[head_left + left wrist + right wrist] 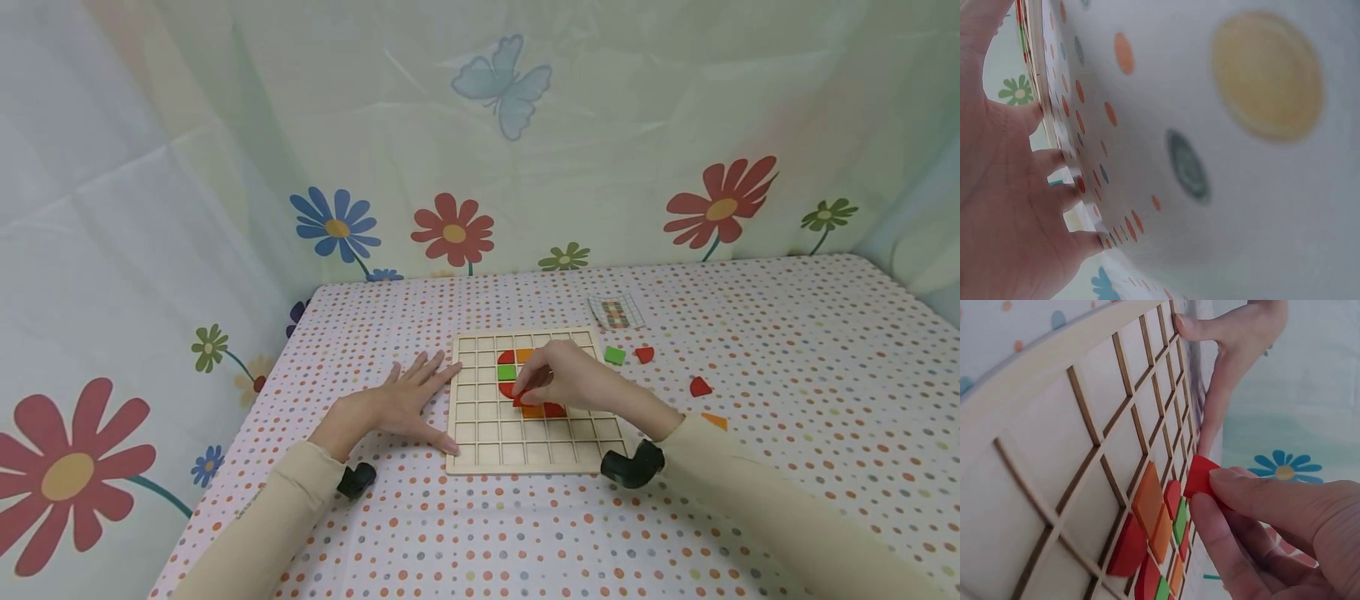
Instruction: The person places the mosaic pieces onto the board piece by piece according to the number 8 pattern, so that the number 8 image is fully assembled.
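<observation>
A light wooden grid board [491,432] lies on the table, with red, orange and green tiles in its middle cells. My right hand [573,379] is over those tiles. Between thumb and fingertips it pinches a red tile [1199,477], held just off the board in the right wrist view. One green tile [507,372] sits in a cell left of that hand, and an orange tile [1147,499] shows in the right wrist view. At the board's left edge my left hand [405,406] rests with fingers spread, thumb and a fingertip touching the frame.
Right of the board lie a loose green tile [615,356], a red tile [644,355], another red piece [701,387] and an orange piece [715,422] partly behind the right sleeve. A small pattern card [616,312] lies behind the board. A floral curtain [600,192] rises at the table's back.
</observation>
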A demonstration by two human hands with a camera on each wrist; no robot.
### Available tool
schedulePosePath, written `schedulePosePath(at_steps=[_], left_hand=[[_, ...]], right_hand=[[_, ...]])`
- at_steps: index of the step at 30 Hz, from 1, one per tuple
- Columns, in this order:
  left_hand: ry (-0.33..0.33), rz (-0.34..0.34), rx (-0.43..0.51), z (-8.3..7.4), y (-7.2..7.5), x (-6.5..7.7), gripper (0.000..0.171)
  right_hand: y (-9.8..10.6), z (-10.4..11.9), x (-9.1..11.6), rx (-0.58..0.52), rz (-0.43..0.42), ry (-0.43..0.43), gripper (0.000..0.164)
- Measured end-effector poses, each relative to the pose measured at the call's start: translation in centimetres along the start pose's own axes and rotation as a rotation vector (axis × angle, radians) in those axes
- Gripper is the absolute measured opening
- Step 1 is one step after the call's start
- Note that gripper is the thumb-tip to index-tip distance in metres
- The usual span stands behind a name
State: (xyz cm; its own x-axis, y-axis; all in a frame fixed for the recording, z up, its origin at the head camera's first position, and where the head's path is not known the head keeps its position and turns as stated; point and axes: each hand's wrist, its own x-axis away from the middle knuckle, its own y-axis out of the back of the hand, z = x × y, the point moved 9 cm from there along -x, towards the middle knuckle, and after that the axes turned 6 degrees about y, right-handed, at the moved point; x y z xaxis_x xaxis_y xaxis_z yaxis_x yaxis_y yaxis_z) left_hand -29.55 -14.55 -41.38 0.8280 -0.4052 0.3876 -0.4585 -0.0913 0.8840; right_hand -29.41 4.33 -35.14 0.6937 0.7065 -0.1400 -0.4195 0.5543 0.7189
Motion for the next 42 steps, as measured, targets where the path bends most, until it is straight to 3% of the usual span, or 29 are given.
schedulePosePath(at_steps=[9, 18, 25, 38, 42], left_hand=[[0.006, 0.011, -0.006, 0.0, 0.0, 0.1, 0.123], [0.010, 0.004, -0.008, 0.0, 0.1, 0.0, 0.123], [0.022, 0.006, -0.013, 0.1, 0.0, 0.0, 0.123], [0.018, 0.007, -0.018, -0.2, 0.1, 0.2, 0.122], [0.016, 0.008, -0.015, -0.1, 0.1, 0.2, 0.122]], right_hand=[[-1.9, -0.5, -1.2, -0.008, 0.073, -0.030, 0.012], [-2.3, -0.2, -1.6, 0.077, 0.113, -0.019, 0.013], [-2.4, 0.7, -1.6, 0.147, 0.095, 0.019, 0.013], [-2.6, 0.7, -1.4, 0.155, 0.072, 0.001, 0.012], [-2.6, 0.9, -1.3, 0.168, 0.052, 0.043, 0.012]])
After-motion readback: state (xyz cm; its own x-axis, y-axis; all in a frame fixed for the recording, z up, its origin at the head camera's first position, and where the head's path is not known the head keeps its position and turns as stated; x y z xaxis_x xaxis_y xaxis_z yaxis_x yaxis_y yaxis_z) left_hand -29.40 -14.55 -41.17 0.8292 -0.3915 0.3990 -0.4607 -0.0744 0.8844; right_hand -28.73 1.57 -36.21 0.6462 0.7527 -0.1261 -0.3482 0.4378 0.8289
